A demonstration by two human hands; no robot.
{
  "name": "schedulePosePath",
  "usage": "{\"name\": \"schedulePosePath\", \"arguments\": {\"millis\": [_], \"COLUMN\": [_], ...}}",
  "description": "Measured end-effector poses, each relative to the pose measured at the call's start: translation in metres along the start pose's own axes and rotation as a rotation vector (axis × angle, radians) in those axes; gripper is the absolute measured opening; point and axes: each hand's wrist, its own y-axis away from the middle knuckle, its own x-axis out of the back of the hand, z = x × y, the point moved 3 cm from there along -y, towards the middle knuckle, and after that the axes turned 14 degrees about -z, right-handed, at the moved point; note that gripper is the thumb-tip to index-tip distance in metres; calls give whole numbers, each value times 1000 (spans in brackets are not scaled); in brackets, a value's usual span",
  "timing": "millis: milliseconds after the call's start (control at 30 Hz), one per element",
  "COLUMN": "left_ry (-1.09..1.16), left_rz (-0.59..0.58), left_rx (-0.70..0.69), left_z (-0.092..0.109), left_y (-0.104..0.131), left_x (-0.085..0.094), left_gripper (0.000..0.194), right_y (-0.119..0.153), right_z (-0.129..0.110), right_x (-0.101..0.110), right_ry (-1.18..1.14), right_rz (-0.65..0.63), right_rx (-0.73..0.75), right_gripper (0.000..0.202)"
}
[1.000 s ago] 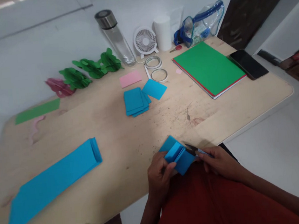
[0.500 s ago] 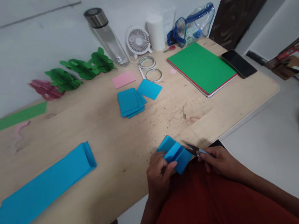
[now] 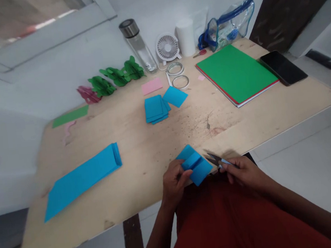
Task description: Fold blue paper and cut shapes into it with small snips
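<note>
While hands grip folded blue paper (image 3: pixel 195 165) and snips (image 3: pixel 216 160), no writing reads.

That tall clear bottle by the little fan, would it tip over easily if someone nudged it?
Probably yes: the bottle is tall and narrow and already looks tilted in this view. It looks empty, so likely light. Its smooth round sides could roll toward the fan or the green paper shapes.
</note>
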Motion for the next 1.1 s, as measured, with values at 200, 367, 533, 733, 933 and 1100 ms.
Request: {"name": "schedulePosePath", "arguments": {"millis": [200, 367, 533, 733, 933, 1100], "left_ry": [3, -5, -13, 17, 22, -6], "left_rz": [27, 34, 28, 53, 36, 57], "left_rx": [-9, -12, -24, -50, 24, 0], "left_z": [1, 1, 4, 5, 3, 3], "left_y": [-1, -1, -1, -2, -2, -1], "left_x": [-1, 0, 0, 1, 0, 0], "left_gripper": [44, 44, 42, 42, 45, 44], "right_y": [5, 6, 5, 7, 2, -1], "right_z": [1, 1, -1, -3, -2, 0], "right_x": [0, 1, -2, 2, 8, 1], "right_ry": [26, 25, -20, 46, 40, -11], "right_rz": [-47, -13, -83, -112, -4, 25], "right_rx": [12, 38, -21, -19, 13, 31], "right_gripper": [36, 35, 36, 34, 38, 42]}}
